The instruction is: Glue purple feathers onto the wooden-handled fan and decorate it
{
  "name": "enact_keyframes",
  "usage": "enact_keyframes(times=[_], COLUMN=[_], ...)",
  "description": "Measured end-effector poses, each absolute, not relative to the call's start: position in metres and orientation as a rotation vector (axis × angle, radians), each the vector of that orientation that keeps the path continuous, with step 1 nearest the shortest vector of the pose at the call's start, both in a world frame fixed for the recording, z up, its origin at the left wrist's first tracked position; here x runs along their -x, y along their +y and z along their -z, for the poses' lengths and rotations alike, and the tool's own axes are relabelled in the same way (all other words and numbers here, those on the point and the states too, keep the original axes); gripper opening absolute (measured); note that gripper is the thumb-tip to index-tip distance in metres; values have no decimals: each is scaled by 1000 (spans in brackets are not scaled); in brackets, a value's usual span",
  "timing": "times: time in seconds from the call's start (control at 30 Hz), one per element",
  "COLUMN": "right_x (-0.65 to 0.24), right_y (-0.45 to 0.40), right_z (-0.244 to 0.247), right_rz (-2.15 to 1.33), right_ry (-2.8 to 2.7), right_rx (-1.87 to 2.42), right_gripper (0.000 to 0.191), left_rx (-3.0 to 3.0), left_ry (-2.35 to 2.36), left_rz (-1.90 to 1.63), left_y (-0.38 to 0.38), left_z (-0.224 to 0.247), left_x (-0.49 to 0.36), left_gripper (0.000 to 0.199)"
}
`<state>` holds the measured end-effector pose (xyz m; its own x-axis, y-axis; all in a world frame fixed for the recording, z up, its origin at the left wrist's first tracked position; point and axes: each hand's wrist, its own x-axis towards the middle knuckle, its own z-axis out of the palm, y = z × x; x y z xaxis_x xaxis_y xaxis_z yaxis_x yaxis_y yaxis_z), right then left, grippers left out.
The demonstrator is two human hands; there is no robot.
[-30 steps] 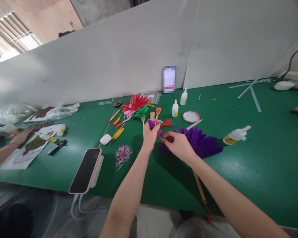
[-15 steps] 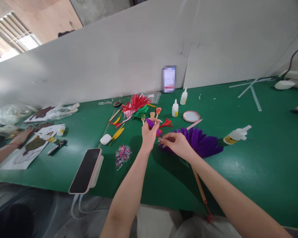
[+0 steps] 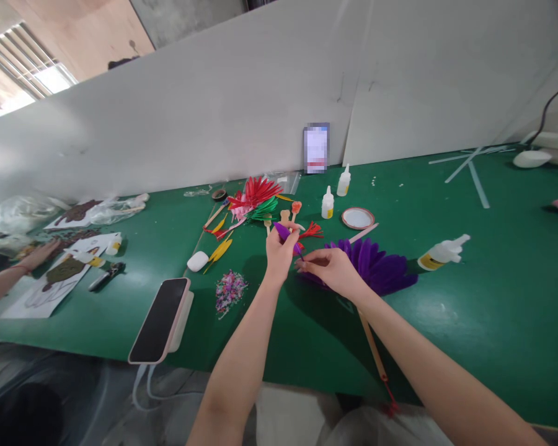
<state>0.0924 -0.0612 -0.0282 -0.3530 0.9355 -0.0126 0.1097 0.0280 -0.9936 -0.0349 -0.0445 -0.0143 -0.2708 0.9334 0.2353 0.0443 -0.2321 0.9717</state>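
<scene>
In my left hand (image 3: 279, 251) a purple feather (image 3: 281, 231) is pinched between thumb and fingers, its tip pointing up and left. My right hand (image 3: 333, 269) is closed in a pinch at the feather's thin lower end, just right of the left hand. Behind the right hand lies a fan of purple feathers (image 3: 387, 272), partly covered by that hand. Its wooden handle (image 3: 372, 348) runs toward the front table edge and ends in a red tassel (image 3: 392, 407). A red tassel (image 3: 312, 230) lies beyond my hands.
Glue bottles (image 3: 328, 204) and a round lid (image 3: 358, 218) stand beyond; another glue bottle (image 3: 441, 254) lies right. Red feathers (image 3: 259, 193), yellow feathers (image 3: 221, 249), a pile of trimmings (image 3: 230, 291) and a phone (image 3: 160, 322) are left. Another person's hand (image 3: 41, 255) works far left.
The right fingertips have shifted slightly and now meet the feather's lower end. The left hand stays almost still with the purple feather.
</scene>
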Motion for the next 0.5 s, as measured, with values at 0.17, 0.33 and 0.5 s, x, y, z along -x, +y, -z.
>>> enact_keyframes(times=[0.17, 0.33, 0.5], right_x=[-93, -93, -93], right_y=[-62, -62, -62], right_z=[27, 26, 24], right_rz=[-1415, -1406, -1440], right_ry=[-1565, -1572, -1555], right_rx=[1097, 1107, 1118], right_gripper=[14, 14, 13], left_rx=[-1236, -1211, -1235], left_ry=[1290, 1295, 1311], left_rz=[-1583, -1588, -1582], left_y=[-44, -44, -45], left_z=[15, 15, 14], left_x=[35, 35, 34], left_gripper=[5, 5, 5])
